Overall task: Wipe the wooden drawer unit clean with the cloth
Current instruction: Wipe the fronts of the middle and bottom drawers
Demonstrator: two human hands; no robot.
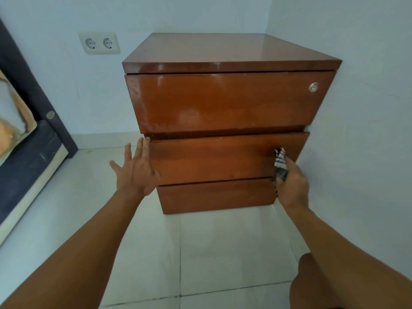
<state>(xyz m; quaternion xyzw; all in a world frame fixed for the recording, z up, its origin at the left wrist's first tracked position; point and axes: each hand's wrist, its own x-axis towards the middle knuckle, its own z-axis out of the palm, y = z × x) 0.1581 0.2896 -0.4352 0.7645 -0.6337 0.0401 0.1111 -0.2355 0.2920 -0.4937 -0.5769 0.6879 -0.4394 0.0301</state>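
Observation:
A glossy brown wooden drawer unit with three drawer fronts stands in the room's corner, its right side against the wall. My right hand grips a bunched black-and-white striped cloth and presses it on the right end of the middle drawer front. My left hand is spread flat, its fingertips touching the left edge of the middle drawer. The top drawer carries a round metal lock and shows pale smeared patches low down.
A double wall socket sits left of the unit. A dark bed frame with a mattress runs along the left edge. Pale floor tiles lie in front, and my knee shows at lower right.

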